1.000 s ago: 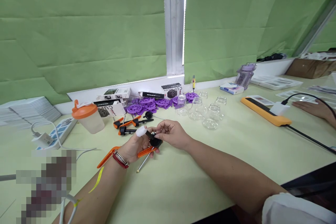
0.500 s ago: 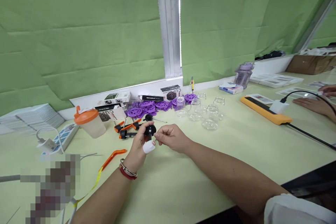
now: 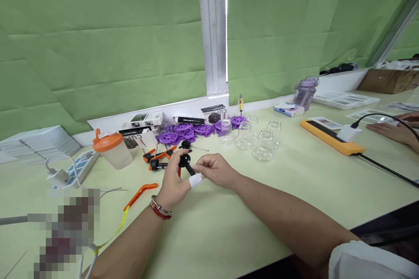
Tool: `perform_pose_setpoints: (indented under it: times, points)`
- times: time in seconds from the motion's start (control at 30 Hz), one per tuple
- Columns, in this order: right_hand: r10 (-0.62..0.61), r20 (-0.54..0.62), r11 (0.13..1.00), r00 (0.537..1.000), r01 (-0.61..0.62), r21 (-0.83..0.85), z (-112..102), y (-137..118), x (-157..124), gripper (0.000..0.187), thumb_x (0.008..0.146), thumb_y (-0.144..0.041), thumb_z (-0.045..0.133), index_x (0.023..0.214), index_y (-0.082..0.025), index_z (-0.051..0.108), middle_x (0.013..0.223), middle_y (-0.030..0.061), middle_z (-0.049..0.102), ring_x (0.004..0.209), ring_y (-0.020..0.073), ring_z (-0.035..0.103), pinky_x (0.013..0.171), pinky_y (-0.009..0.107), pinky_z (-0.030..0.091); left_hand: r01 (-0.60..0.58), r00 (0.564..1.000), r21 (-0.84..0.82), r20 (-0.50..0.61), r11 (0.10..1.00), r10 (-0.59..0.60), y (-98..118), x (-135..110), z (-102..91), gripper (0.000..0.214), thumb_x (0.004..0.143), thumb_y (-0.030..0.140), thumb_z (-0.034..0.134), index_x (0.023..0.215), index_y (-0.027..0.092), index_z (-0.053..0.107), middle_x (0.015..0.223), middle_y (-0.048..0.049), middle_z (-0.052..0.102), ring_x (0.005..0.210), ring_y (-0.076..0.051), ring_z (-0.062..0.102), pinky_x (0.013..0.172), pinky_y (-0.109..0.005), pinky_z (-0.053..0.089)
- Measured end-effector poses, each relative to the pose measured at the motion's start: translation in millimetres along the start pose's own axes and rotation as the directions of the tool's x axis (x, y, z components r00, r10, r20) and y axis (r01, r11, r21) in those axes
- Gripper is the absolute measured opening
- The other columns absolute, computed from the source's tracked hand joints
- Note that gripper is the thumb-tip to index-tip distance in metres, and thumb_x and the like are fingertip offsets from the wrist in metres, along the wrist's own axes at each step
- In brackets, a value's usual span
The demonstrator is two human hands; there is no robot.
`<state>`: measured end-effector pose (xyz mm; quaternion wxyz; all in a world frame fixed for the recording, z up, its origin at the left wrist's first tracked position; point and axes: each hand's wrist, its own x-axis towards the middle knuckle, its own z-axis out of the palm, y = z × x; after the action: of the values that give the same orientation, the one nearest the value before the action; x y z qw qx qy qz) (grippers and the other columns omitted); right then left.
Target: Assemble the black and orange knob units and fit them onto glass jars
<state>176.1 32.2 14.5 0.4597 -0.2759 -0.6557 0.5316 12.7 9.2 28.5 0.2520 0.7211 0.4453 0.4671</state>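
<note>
Gripping a round black part [image 3: 185, 160] in my left hand [image 3: 173, 183], right hand [image 3: 218, 172] at its stem [image 3: 189, 168]

I have the left fingers closed on the black part, index over the top, thumb in a white wrap [image 3: 196, 180] near the stem's lower end. My right fingers are bunched by that same end; can't tell whether they pinch anything. Part is held above the bench [image 3: 262, 213], toward me from a cluster of black-and-orange parts [image 3: 153, 165]. Metal bangle and red band [image 3: 160, 211] on left wrist. Loose orange strip [image 3: 140, 195] lies left of that hand.

Farther out: purple wheel-like pieces [image 3: 185, 132] piled up, cup-holder boxes [image 3: 144, 138] behind and beside them. Clear jars [image 3: 262, 151] grouped to the right of the pile. Orange-lidded cup [image 3: 114, 152] stands left of the boxes. Far right I get an orange power strip [image 3: 324, 134] with a white plug [image 3: 348, 134], a purple-topped bottle [image 3: 304, 96] beyond, another person's hand [image 3: 386, 131] at the edge. Green covering [image 3: 114, 43] behind everything.
</note>
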Motion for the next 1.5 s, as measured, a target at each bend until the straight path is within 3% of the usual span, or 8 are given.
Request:
perform_pose_setpoints:
  times: [0.33, 0.53, 0.63, 0.77, 1.17, 1.3, 1.5]
  points:
    - [0.004, -0.064, 1.0, 0.998, -0.004, -0.004, 1, 12, 3, 0.026, 0.069, -0.037, 0.072, 0.077, -0.016, 0.059, 0.061, -0.0029, 0.055, 0.053, 0.0087, 0.05, 0.052, 0.023, 0.041, -0.01, 1.0, 0.043, -0.002, 0.999, 0.01, -3, -4, 0.6, 0.081, 0.064, 0.028, 0.075, 0.134, 0.021, 0.036, 0.138, -0.0125, 0.041, 0.128, -0.031, 0.039, 0.106, -0.044, 0.031]
    - [-0.181, -0.127, 0.956, 0.975, 0.144, -0.257, 1, 13, 0, 0.016, 0.077, -0.028, 0.065, 0.088, -0.018, 0.06, 0.069, -0.0013, 0.055, 0.055, 0.009, 0.048, 0.053, 0.023, 0.041, -0.012, 1.0, 0.036, 0.024, 0.999, 0.011, -3, -5, 2.7, 0.082, 0.064, 0.029, 0.075, 0.136, 0.022, 0.036, 0.137, -0.0125, 0.042, 0.128, -0.033, 0.039, 0.106, -0.045, 0.032]
    - [-0.298, -0.082, 0.879, 0.951, 0.239, -0.413, -1, 9, -1, 0.006, 0.081, -0.024, 0.06, 0.082, -0.019, 0.062, 0.075, 0.0014, 0.057, 0.06, 0.0105, 0.049, 0.057, 0.024, 0.041, -0.015, 0.999, 0.027, 0.042, 1.0, 0.014, -4, -6, 3.4, 0.083, 0.065, 0.03, 0.074, 0.138, 0.022, 0.034, 0.134, -0.0126, 0.044, 0.126, -0.033, 0.041, 0.105, -0.045, 0.033]
    - [-0.391, 0.003, 0.789, 0.92, 0.337, -0.514, -3, 4, -3, 0.008, 0.083, -0.019, 0.055, 0.08, -0.019, 0.062, 0.077, 0.0026, 0.058, 0.067, 0.0126, 0.052, 0.062, 0.024, 0.041, -0.021, 0.998, 0.052, 0.066, 0.998, 0.017, -6, -7, 3.0, 0.083, 0.068, 0.031, 0.071, 0.139, 0.022, 0.03, 0.132, -0.0122, 0.045, 0.122, -0.031, 0.044, 0.102, -0.043, 0.035]
    - [-0.511, 0.121, 0.601, 0.851, 0.455, -0.657, -6, 10, -1, 0.011, 0.088, -0.019, 0.05, 0.085, -0.019, 0.06, 0.082, 0.0056, 0.062, 0.073, 0.0145, 0.057, 0.066, 0.025, 0.044, 0.001, 0.996, 0.044, 0.088, 0.999, -0.004, -8, -6, 3.1, 0.079, 0.07, 0.029, 0.07, 0.138, 0.022, 0.031, 0.122, -0.01, 0.052, 0.112, -0.027, 0.051, 0.097, -0.04, 0.039]
    - [-0.558, 0.157, 0.535, 0.815, 0.498, -0.683, -7, 14, 1, 0.012, 0.089, -0.018, 0.048, 0.087, -0.018, 0.06, 0.084, 0.0063, 0.064, 0.074, 0.0147, 0.058, 0.066, 0.025, 0.046, 0.0, 0.996, 0.065, 0.088, 0.998, -0.006, -11, -6, 4.2, 0.078, 0.07, 0.03, 0.07, 0.137, 0.022, 0.031, 0.13, -0.012, 0.049, 0.113, -0.027, 0.052, 0.097, -0.042, 0.041]
    - [-0.553, 0.188, 0.492, 0.811, 0.501, -0.713, -8, 12, 0, 0.012, 0.09, -0.019, 0.047, 0.094, -0.019, 0.058, 0.091, 0.0071, 0.065, 0.079, 0.0155, 0.059, 0.066, 0.026, 0.047, -0.012, 0.997, 0.062, 0.083, 0.998, 0.007, -13, -5, 5.4, 0.077, 0.07, 0.031, 0.07, 0.136, 0.021, 0.033, 0.137, -0.0135, 0.045, 0.119, -0.029, 0.049, 0.1, -0.044, 0.039]
